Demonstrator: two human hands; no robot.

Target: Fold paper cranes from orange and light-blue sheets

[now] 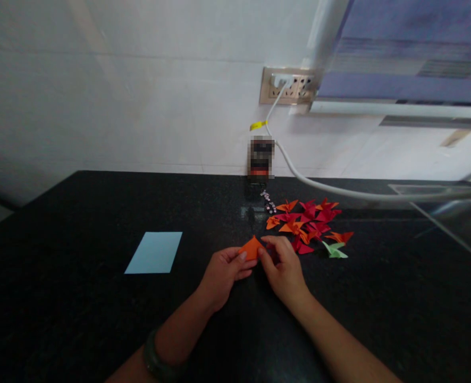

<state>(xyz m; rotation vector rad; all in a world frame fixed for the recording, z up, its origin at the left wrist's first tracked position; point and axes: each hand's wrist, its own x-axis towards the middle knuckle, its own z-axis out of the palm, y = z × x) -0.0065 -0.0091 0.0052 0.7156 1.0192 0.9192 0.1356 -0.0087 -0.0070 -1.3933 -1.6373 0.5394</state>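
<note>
While the left hand (228, 268) and right hand (285, 271) pinch the orange paper (251, 248) over the desk (80, 319) – near-left of the folded paper birds (292, 227) – looks like a mid-fold, creasing step. Next move calls for lined-up edges, firm thumb pressure. Pale blue sheet (154, 253) lies flat, left.

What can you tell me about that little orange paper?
The orange paper looks folded small, with a pointed far end. Its upper face is plain; fine creases cannot be made out. The left hand grips its left side, thumb on top, while the right hand touches its right edge. It is over the dark countertop, left of the folded paper figures.
</note>
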